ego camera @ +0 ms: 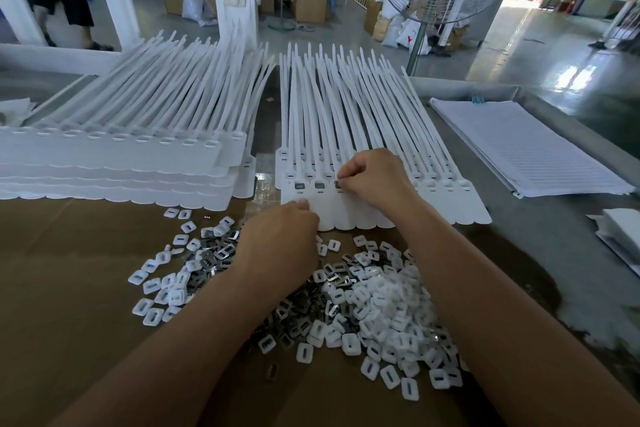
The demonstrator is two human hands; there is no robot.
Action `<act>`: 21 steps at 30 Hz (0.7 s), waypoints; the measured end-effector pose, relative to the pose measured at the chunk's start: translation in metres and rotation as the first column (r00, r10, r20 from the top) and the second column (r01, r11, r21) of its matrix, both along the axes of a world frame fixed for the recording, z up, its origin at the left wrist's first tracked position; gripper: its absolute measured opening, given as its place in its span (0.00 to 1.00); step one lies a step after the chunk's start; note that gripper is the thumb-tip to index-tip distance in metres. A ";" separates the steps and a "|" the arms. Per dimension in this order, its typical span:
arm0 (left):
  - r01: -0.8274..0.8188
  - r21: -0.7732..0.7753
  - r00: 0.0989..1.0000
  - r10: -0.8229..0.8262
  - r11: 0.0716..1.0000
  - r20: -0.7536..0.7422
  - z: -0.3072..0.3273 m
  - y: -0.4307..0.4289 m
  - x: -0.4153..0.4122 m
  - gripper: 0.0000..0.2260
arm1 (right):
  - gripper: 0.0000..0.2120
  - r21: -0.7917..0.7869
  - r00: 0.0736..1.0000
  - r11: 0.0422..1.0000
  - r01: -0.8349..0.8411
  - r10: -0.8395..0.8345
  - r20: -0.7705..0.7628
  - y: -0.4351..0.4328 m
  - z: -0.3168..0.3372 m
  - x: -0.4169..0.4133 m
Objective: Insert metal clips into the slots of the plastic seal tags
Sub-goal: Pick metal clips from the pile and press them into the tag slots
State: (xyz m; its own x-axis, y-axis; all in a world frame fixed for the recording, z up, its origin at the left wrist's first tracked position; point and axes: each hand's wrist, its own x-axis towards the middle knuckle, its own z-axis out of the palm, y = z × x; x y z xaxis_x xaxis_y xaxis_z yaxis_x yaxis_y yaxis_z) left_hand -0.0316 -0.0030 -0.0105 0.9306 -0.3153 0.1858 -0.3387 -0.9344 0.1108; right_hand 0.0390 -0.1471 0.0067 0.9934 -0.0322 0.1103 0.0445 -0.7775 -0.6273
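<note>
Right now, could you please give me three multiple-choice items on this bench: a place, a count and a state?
1. Where does the loose pile of clips and caps lie?
A. On the brown cardboard
B. On the white sheets
C. On the left tag stack

2. In the front row of seal tags, how many slots left of the right hand already show a dark clip?
A. None
B. Two
C. Five

3. What is the right hand doing?
A. Lying flat
B. Gripping the fan pole
C. Pinching a metal clip at a slot

1 A: the pile spreads over the cardboard.
2 B: two dark inserts sit beside that hand.
3 C: thumb and fingertip close on a dark piece.
</note>
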 end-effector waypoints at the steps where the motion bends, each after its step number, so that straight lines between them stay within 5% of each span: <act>1: 0.000 -0.001 1.000 0.000 1.000 0.001 0.000 0.000 0.000 0.12 | 0.03 0.007 1.000 1.000 -0.009 0.009 -0.001 -0.001 0.000 0.000; 7: 0.004 -0.005 1.000 -0.004 1.000 -0.023 -0.002 0.001 0.000 0.14 | 0.07 0.160 0.992 0.986 -0.040 0.059 -0.112 -0.008 0.011 -0.009; 12: -0.008 -0.009 0.998 0.007 1.000 -0.058 -0.001 0.001 0.000 0.16 | 0.05 0.158 0.971 0.959 -0.233 0.239 -0.017 -0.018 0.017 -0.042; 17: -0.008 -0.005 0.997 0.008 1.000 -0.082 -0.001 0.003 0.000 0.15 | 0.08 0.096 0.844 0.859 -0.502 0.511 -0.164 -0.015 0.020 -0.070; 21: -0.009 -0.012 0.996 0.008 1.000 -0.086 0.000 0.002 -0.001 0.15 | 0.05 0.023 0.790 0.817 -0.576 0.564 -0.239 -0.011 0.019 -0.078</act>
